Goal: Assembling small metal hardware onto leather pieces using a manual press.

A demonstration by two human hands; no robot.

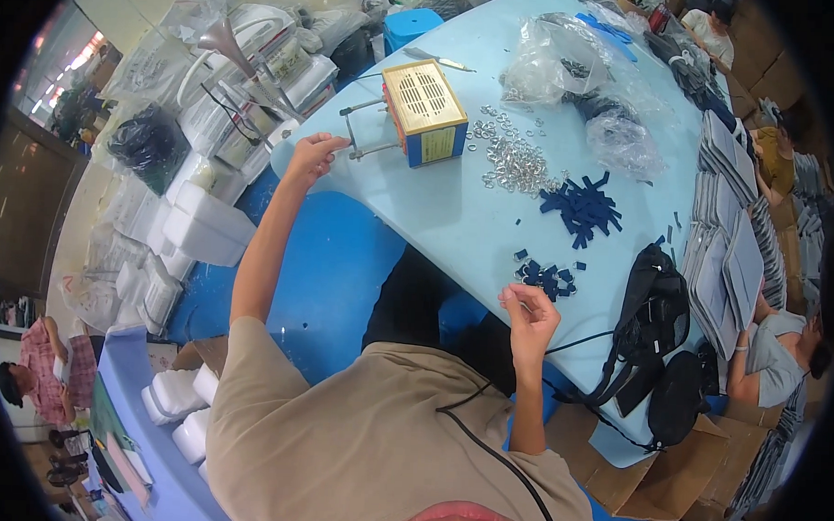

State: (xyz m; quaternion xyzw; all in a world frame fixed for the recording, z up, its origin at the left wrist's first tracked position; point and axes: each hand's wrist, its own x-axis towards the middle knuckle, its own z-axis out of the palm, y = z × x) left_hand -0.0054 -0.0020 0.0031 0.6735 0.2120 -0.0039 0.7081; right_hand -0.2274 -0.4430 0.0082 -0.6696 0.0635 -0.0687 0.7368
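Observation:
My left hand [318, 156] reaches to the table's left edge, its fingertips pinched together beside the metal arms [350, 130] of a box-shaped device [431, 109]. The device has a gold slotted top and blue sides. Whatever those fingertips hold is too small to make out. My right hand [531, 320] hovers at the near edge with thumb and fingers closed, and I cannot see what is in them. Just beyond it lies a small pile of dark blue fabric loops with metal rings [549, 279]. Farther off are loose dark blue strips [584, 209] and a heap of silver metal rings [517, 163].
Clear plastic bags [561, 68] lie on the light blue table [419, 196], with a pointed tool [440, 59] at the far left. A black bag [649, 315] and stacked grey pieces [726, 216] line the right side. White foam boxes [207, 221] stand left. Other people sit at right.

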